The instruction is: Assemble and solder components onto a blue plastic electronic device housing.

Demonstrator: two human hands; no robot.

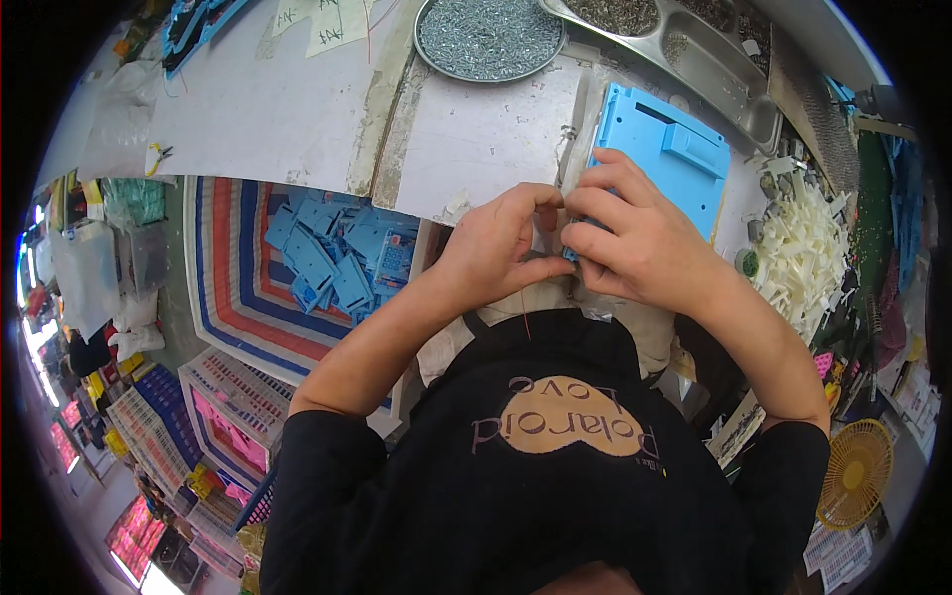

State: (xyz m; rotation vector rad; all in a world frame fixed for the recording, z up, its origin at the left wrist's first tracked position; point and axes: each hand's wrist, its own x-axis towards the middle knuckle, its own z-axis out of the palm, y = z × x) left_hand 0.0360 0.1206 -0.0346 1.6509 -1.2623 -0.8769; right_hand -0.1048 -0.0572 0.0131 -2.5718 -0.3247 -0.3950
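Note:
My two hands meet at the near edge of the workbench. My left hand [501,241] has its thumb and index finger bent in a pinch, and whatever lies between them is hidden. A thin red wire [527,315] hangs just below that thumb. My right hand [640,233] is closed, its fingers curled toward the left fingertips, over the near left corner of a light blue plastic panel [684,157]. A small blue bit shows beneath the right fingers, but its shape cannot be made out. The panel lies flat, with a raised block and a long slot on it.
Beyond the hands stands a round metal tray of screws [488,36]; a steel compartment tray [684,50] is to its right. Cream plastic strips [803,253] are heaped at right. At left, a striped woven bag [230,268] holds blue plastic parts. Yellow pliers [156,159] lie on the bench.

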